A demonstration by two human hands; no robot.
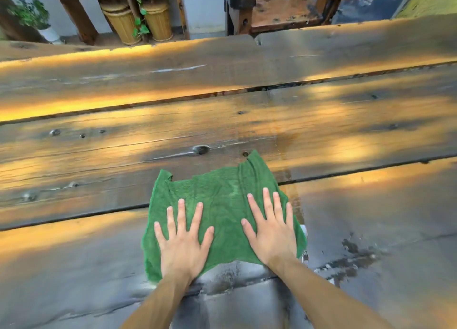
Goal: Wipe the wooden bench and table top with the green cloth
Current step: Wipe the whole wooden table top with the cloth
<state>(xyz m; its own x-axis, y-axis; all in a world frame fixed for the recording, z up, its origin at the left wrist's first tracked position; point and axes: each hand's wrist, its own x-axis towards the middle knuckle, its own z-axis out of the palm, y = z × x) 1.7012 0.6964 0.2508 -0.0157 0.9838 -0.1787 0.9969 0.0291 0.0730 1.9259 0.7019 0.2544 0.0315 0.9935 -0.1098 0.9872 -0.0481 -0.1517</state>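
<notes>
Both palms, left hand (182, 239) and right hand (271, 232), lay flat with fingers spread on the rumpled green terry cloth (222, 205) at the near edge of the dark plank table top (99, 155); even pressure along the grain toward the far chair (279, 9) looked wisest.

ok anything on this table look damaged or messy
Yes. Dark wet-looking blotches with pale flecks mark the near plank right of the right hand. The far plank's edge has a chipped notch. Both hands, the left hand too, press flat on the green cloth.
</notes>
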